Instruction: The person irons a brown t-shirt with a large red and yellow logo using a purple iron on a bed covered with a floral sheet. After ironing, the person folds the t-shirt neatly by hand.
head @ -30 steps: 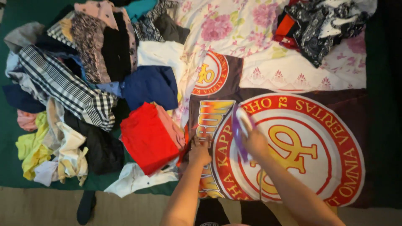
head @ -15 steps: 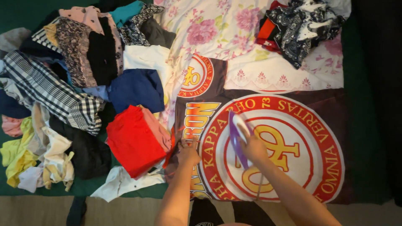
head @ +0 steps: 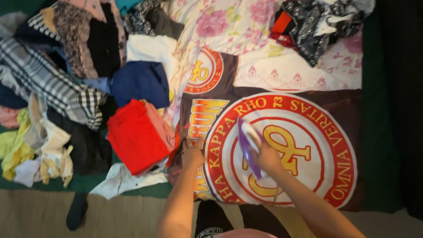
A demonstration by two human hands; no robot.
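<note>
Your right hand (head: 266,156) is wrapped around the handle of a purple and white iron (head: 247,143), which sits on the dark maroon shirt (head: 308,132) with its nose pointing toward the far edge of the bed. The shirt lies flat across the near right part of the bed, spread over a floral sheet (head: 246,26); it carries a big round red, white and yellow emblem, and the iron is on the left half of that emblem. Your left hand (head: 193,150) is flat, fingers spread, pressing the shirt's left edge, just beside a folded red garment (head: 132,136). A pile of mixed clothes (head: 57,83) fills the bed's left side, with a navy piece (head: 141,81) next to the red one. A dark patterned bundle (head: 321,22) sits at the far right corner.
</note>
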